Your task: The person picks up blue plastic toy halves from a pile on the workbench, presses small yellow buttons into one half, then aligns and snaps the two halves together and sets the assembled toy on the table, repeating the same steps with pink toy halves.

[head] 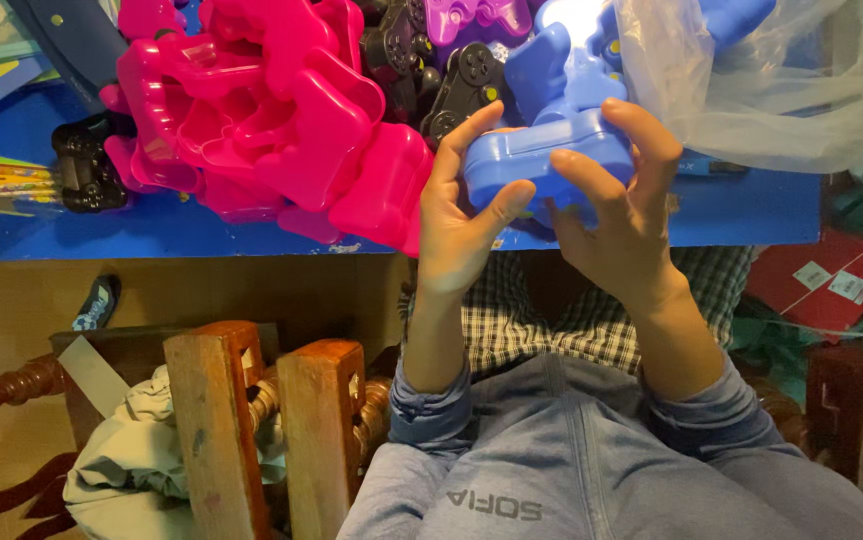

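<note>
Both hands grip one blue controller-shaped plastic case (pixel 542 160) over the near edge of the blue table (pixel 202 235). Left hand (pixel 457 215) clasps the case's left end: fingers wrap up along its side, thumb pressed on the front face near the lower middle. Right hand (pixel 622 200) grasps the right end, fingers curled over the top and front, thumb below. Case is held roughly level, lifted slightly off the table edge or resting on it, can't tell which.

Just behind the case lies a pile of more blue cases (pixel 572 50), partly under a clear plastic bag (pixel 752 80) at the right. Left of the hands sits a heap of pink cases (pixel 272 110), stacked loosely and tilted, reaching to the table's near edge. Black toy gamepads (pixel 452 80) lie between the pink and blue piles; another black gamepad (pixel 87 170) lies at the far left of the pink heap. A purple case (pixel 477 18) shows at the top edge.

Below the table: wooden chair back (pixel 252 420) at left with pale cloth (pixel 132 450) bunched on it. Red box (pixel 822 280) at right. Person wears blue sleeves pushed up and checked fabric on the lap.
</note>
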